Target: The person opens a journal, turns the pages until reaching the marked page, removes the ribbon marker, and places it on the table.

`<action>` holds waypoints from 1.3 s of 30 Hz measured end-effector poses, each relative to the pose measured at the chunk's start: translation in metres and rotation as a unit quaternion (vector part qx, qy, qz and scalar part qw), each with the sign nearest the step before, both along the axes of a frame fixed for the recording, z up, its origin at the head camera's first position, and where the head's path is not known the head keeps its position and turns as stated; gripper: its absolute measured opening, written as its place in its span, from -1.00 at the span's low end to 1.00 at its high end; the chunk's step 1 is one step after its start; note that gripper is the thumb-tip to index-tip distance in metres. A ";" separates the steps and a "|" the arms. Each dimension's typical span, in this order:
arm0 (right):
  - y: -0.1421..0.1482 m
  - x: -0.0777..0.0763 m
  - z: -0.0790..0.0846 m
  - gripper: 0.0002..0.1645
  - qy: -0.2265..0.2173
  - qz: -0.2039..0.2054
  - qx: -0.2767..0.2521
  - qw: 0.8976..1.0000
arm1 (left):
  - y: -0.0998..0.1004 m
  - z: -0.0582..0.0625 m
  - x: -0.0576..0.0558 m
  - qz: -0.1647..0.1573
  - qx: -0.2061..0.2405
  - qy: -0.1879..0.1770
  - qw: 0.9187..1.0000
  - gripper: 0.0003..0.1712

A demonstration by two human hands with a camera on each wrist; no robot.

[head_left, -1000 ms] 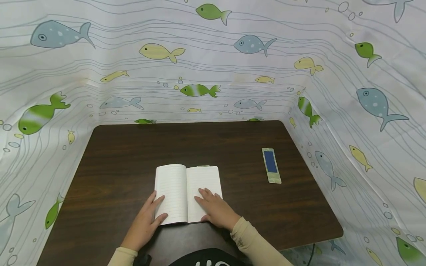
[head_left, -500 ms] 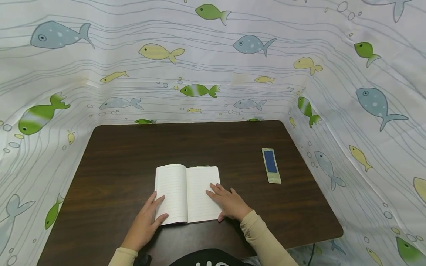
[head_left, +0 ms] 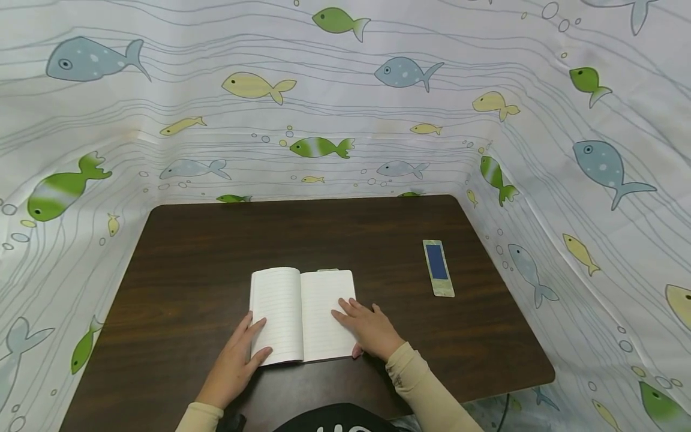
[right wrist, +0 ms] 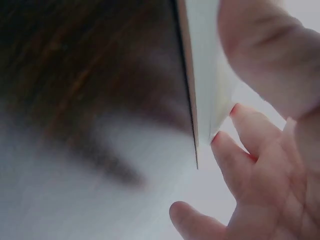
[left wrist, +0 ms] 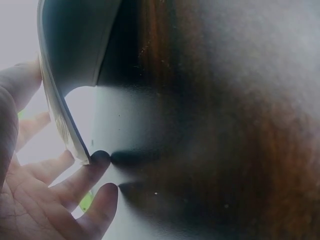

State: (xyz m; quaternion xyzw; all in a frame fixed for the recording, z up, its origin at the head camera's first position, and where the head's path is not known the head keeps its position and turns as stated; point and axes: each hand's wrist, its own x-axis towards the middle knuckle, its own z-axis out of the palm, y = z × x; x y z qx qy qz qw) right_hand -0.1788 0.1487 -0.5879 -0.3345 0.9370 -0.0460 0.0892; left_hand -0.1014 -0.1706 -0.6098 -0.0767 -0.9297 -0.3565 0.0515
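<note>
An open notebook (head_left: 276,306) with lined white pages lies on the dark wooden table. My left hand (head_left: 229,366) rests at its lower left, thumb and a finger on the left page and other fingers along the outer edge. In the left wrist view, fingertips (left wrist: 102,157) of that hand reach down to the tabletop beside the cover edge. My right hand (head_left: 373,329) lies over the right page's outer edge, fingers spread and extended, thumb near the lower corner. The right wrist view shows its fingers (right wrist: 237,160) at the page edge.
A phone-shaped card (head_left: 438,268) with a blue panel lies to the right on the table (head_left: 205,240). A fish-print cloth (head_left: 335,78) surrounds the table on its far side and both flanks. A pale tab (head_left: 327,270) shows at the notebook's top edge.
My right hand has slid rightward across the right page to its outer edge, then stayed there. My left hand and the notebook hold their places; the head view has shifted slightly.
</note>
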 end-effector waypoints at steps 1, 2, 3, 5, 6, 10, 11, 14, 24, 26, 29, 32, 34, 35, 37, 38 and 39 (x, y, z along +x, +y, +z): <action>0.000 0.000 0.000 0.20 0.001 -0.001 0.001 1.000 | 0.000 0.000 0.000 0.000 0.000 0.002 1.000 -0.31; 0.000 0.000 0.000 0.19 0.004 -0.002 0.001 1.000 | 0.000 -0.001 0.000 0.000 0.000 0.003 1.000 -0.31; 0.000 -0.001 0.000 0.18 0.007 -0.003 0.002 1.000 | 0.001 -0.001 0.000 0.000 0.000 0.005 1.000 -0.31; -0.001 -0.001 0.001 0.18 0.012 -0.003 0.004 1.000 | 0.001 -0.002 0.000 0.000 0.000 0.006 1.000 -0.30; -0.001 -0.001 0.001 0.17 0.013 -0.003 0.003 1.000 | 0.001 -0.002 0.000 0.000 0.001 0.006 1.000 -0.30; -0.002 0.000 0.004 0.11 0.021 0.000 0.000 1.000 | 0.000 -0.002 0.000 -0.001 0.003 0.006 1.000 -0.30; -0.003 0.000 0.005 0.10 0.024 0.000 -0.003 1.000 | 0.000 -0.002 0.000 -0.002 0.004 0.007 1.000 -0.30; -0.004 0.000 0.006 0.04 0.034 0.000 -0.011 0.999 | 0.000 -0.002 0.000 -0.002 0.005 0.006 1.000 -0.30; -0.009 -0.002 0.001 -0.14 0.058 -0.032 -0.024 0.998 | -0.001 -0.002 0.001 -0.002 0.006 0.009 1.000 -0.31; -0.009 -0.002 0.001 -0.18 0.049 -0.036 -0.029 0.998 | -0.001 -0.002 0.001 -0.002 0.007 0.010 1.000 -0.31; -0.009 -0.003 0.001 -0.15 0.042 -0.048 -0.048 0.997 | -0.002 -0.002 0.002 -0.001 0.008 0.004 1.000 -0.30; -0.011 -0.004 -0.001 0.08 0.057 -0.066 -0.076 0.993 | -0.002 -0.001 0.001 -0.002 0.010 -0.003 1.000 -0.29; -0.013 -0.005 -0.002 0.26 0.063 -0.080 -0.105 0.989 | -0.002 -0.001 0.000 -0.002 0.007 -0.005 1.000 -0.29; -0.015 -0.006 -0.002 0.34 0.060 -0.088 -0.120 0.987 | -0.002 0.000 0.000 -0.002 0.006 -0.006 1.000 -0.29; -0.018 -0.005 -0.001 0.42 0.040 -0.102 -0.155 0.982 | -0.002 0.000 0.000 -0.001 0.002 -0.010 1.000 -0.28; -0.020 -0.005 -0.001 0.42 0.021 -0.107 -0.166 0.980 | -0.002 0.000 0.000 -0.001 0.001 -0.010 1.000 -0.28; -0.022 -0.004 0.000 0.40 0.002 -0.106 -0.175 0.979 | -0.002 0.000 0.000 -0.001 0.000 -0.012 1.000 -0.28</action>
